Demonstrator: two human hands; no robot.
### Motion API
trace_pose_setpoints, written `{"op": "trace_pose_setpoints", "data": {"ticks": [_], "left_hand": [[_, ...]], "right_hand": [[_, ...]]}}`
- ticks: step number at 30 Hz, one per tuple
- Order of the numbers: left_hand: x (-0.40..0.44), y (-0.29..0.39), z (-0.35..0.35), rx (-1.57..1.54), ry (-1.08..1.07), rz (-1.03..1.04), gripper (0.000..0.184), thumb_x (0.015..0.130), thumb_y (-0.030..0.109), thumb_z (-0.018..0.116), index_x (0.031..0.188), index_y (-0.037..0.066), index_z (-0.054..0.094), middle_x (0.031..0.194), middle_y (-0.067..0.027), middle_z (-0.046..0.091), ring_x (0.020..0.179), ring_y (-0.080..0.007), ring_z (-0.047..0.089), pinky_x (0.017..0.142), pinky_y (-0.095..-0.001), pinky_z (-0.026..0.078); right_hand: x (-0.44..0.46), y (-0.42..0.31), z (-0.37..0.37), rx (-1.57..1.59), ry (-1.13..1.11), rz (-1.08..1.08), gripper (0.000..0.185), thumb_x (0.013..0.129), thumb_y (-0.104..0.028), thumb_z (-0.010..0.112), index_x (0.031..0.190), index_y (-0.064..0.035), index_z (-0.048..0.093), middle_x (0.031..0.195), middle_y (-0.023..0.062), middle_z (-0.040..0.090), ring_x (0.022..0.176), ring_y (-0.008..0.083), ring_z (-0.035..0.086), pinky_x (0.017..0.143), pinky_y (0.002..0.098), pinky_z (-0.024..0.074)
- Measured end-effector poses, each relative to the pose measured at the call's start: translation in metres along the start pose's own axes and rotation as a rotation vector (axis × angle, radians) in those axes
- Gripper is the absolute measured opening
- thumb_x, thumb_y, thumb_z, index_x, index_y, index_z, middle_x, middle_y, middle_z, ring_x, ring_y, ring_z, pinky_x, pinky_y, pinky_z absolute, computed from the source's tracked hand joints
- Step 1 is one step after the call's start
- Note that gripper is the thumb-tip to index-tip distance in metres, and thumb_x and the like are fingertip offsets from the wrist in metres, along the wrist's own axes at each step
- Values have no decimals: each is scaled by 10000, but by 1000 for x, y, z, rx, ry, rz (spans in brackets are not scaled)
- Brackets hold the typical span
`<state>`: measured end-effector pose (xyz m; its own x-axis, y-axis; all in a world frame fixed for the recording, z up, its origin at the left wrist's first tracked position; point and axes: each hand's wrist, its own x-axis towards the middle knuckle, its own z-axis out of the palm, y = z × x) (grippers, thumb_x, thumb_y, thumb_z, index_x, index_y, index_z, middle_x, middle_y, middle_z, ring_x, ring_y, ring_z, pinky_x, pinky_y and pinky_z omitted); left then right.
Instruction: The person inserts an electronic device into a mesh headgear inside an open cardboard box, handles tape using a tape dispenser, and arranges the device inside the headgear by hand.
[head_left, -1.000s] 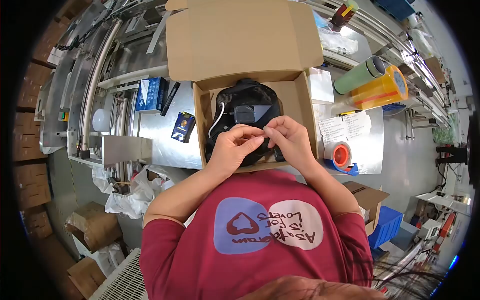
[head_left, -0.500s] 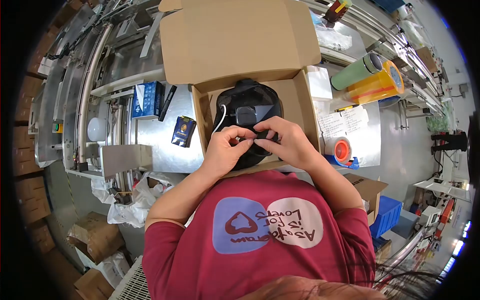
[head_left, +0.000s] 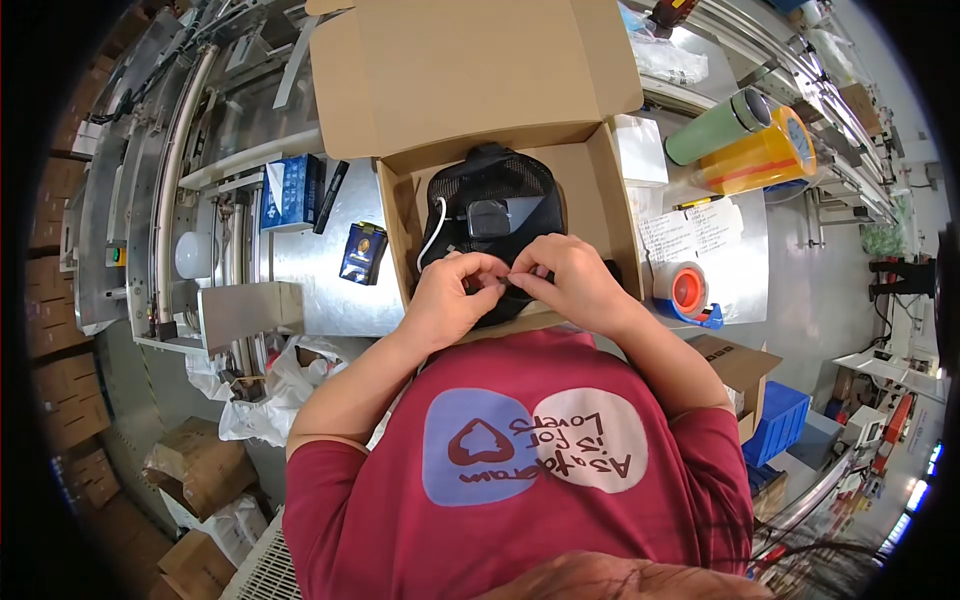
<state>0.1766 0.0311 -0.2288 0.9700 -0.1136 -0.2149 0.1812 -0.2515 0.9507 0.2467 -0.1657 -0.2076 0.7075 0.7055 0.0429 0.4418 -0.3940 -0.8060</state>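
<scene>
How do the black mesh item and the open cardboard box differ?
The mesh item is black; the cardboard box is brown. The mesh item is rounded; the cardboard box is straight-edged. The mesh item is smaller than the cardboard box. Both sit before the person.

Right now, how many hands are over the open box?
2: the left hand and the right hand, close together over the black mesh item. No others show.

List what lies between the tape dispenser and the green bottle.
Handwritten sheets, and a yellow-and-black pen by their far edge; the head view shows both.
</scene>
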Motion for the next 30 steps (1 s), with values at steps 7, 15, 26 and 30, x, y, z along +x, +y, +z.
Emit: {"op": "trace_pose_setpoints", "data": {"ticks": [7, 15, 26, 30], "left_hand": [[5, 1, -3, -183, -98, -103, 349, 817, 1, 696, 1133, 33, 551, 798, 0, 632, 726, -51, 558, 678, -200, 431], [6, 0, -8, -201, -112, -115, 426, 806, -9, 690, 1179, 46, 493, 789, 1, 627, 740, -55, 565, 693, -207, 434], [2, 6, -13, -146, -163, -13, 609, 795, -28, 673, 1349, 73, 441, 797, 13, 608, 777, -66, 556, 756, -239, 429], [1, 4, -12, -160, -171, -3, 630, 795, -36, 664, 1367, 79, 427, 815, 1, 614, 776, -70, 556, 756, -236, 432]], "right_hand": [[-10, 5, 9, 165, 61, 144, 88, 843, -74, 707, 875, -2, 668, 769, 69, 642, 705, 157, 603, 635, 301, 481], [-9, 24, -3, 447, -17, 409, 275, 962, -181, 614, 1086, 62, 649, 897, 77, 696, 802, 100, 611, 733, 261, 507], [5, 19, 3, 480, -318, 323, 267, 945, -225, 624, 998, 29, 689, 825, 75, 690, 775, 108, 614, 708, 278, 501], [7, 16, 2, 502, -304, 355, 188, 930, -138, 636, 983, 39, 676, 830, 49, 680, 771, 74, 590, 683, 236, 484]]}}
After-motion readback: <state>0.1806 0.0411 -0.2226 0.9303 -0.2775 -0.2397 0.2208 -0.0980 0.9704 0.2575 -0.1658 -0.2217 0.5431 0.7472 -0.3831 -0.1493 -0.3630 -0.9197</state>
